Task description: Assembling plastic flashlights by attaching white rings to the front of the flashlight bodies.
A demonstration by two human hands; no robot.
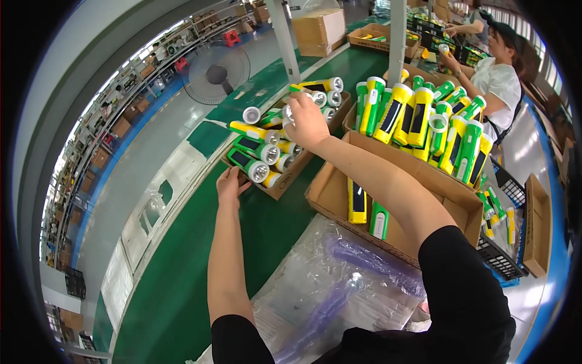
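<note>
Yellow-and-green flashlights with clear lenses and dark panels lie piled in a shallow cardboard tray on the green bench. My left hand grips the tray's near left corner, thumb and fingers around its edge. Reaching over the pile, my right hand is closed on a flashlight; its pale head shows by my fingertips, and the rest is partly hidden. One round, pale flashlight head stands up at the tray's far left.
Right of the tray, a larger open carton holds a few flashlights; behind it a box overflows with more flashlights. Clear plastic and purple wrap lie near me. A metal post rises beyond the tray. A co-worker is at far right.
</note>
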